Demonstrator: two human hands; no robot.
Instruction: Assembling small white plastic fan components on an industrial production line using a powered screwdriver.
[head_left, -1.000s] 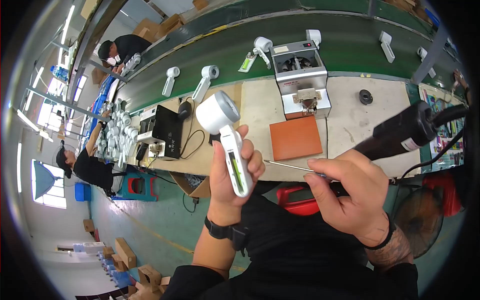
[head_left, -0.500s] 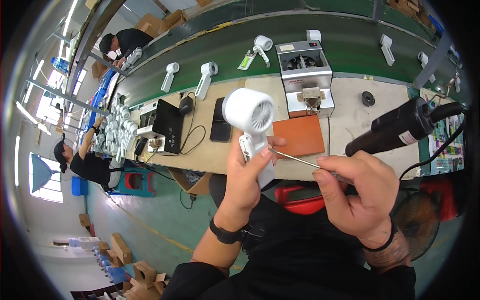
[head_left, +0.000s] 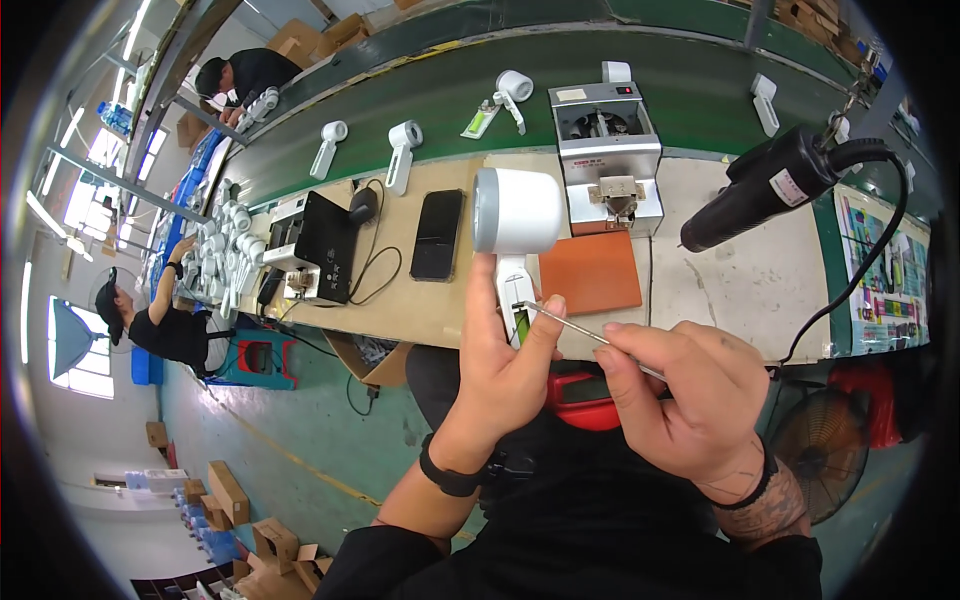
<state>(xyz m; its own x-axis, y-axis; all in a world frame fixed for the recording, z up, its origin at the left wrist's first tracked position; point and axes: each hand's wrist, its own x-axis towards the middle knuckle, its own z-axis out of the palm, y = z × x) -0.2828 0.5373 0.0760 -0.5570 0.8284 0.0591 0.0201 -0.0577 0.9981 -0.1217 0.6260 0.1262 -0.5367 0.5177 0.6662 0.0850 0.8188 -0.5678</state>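
Note:
Upright in front of me is a white handheld fan (head_left: 530, 212), its round head turned to the left. My left hand (head_left: 500, 375) is closed around its handle, thumb across the front. The handle is open there, and a green part (head_left: 522, 325) shows inside. Between thumb and fingertips, my right hand (head_left: 690, 400) pinches a slim pointed metal tool (head_left: 580, 328). The tool's tip reaches the opening in the handle, just above my left thumb. My right fingers hide its rear end.
A black electric screwdriver (head_left: 755, 190) hangs at the right. Behind the fan stand a grey metal machine (head_left: 605, 150) and an orange pad (head_left: 592, 272). A phone (head_left: 437, 235) and a black box machine (head_left: 318, 250) lie left. More fans rest on the green conveyor (head_left: 290, 160). Two people work at left.
The fan has turned in my left hand, from grille facing right to head pointing left, exposing the handle's green inside. The metal tool moved along with it. The screwdriver swung slightly up.

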